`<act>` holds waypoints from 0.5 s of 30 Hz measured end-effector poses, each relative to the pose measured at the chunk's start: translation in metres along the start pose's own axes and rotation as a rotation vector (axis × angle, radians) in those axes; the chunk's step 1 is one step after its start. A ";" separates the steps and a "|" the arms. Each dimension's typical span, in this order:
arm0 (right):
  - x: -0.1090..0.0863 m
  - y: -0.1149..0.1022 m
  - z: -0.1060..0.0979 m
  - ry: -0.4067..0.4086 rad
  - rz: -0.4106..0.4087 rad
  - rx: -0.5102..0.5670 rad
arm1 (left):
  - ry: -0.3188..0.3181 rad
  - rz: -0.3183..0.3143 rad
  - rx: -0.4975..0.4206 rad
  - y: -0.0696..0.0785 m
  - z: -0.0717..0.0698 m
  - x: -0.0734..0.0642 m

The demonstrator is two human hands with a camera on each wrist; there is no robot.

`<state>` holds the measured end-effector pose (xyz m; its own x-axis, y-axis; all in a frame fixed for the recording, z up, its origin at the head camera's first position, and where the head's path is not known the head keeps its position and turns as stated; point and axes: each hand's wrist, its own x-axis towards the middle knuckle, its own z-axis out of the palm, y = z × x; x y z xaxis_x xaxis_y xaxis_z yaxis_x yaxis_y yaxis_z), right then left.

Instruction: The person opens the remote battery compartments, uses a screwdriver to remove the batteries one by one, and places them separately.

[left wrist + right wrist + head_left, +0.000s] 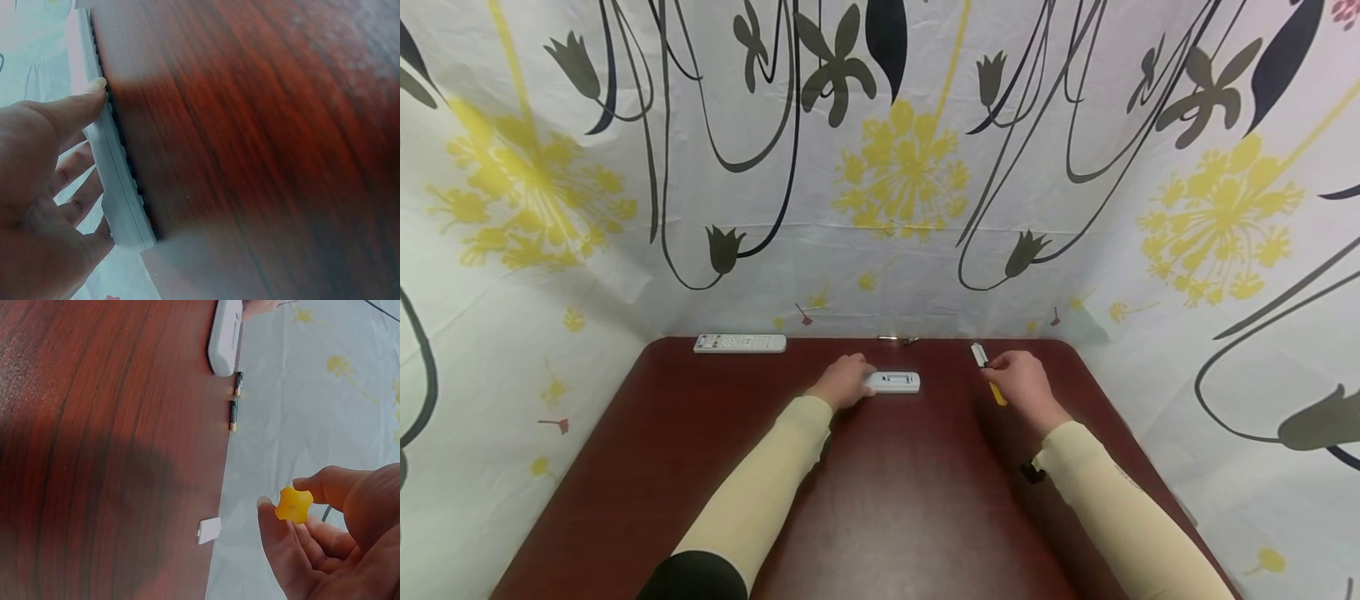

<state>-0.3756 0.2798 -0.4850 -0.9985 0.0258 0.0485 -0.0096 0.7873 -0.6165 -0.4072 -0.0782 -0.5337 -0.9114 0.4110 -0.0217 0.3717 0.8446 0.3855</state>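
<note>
My left hand (844,381) grips one end of a white remote control (893,382) lying buttons down, its battery compartment facing up. In the left wrist view the thumb lies along one side of the remote (115,169) and the fingers are on the other. My right hand (1024,385) pinches a screwdriver by its yellow fluted handle (294,505) between thumb and forefinger, above the table. Its shaft is hidden in the right wrist view. Beyond it a small white battery cover (209,530) lies on the table.
Two small batteries (234,415) lie at the back edge of the dark red table (895,500). Another white remote control (740,343) rests buttons up at the back left. A patterned cloth (910,275) hangs behind and on both sides.
</note>
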 end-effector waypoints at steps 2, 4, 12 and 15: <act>-0.001 0.000 -0.001 0.003 0.006 0.003 | -0.001 0.002 0.001 0.000 0.000 0.000; -0.001 0.001 -0.002 0.005 0.009 0.004 | -0.002 0.005 0.001 -0.001 0.000 0.000; -0.002 0.005 -0.006 -0.002 0.021 -0.003 | -0.012 0.001 -0.006 -0.003 0.002 0.003; -0.003 0.005 -0.007 -0.002 0.030 0.006 | -0.012 -0.002 -0.011 -0.003 0.003 0.003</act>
<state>-0.3723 0.2883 -0.4826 -0.9984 0.0479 0.0286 0.0197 0.7825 -0.6223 -0.4102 -0.0785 -0.5373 -0.9100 0.4133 -0.0333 0.3679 0.8417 0.3952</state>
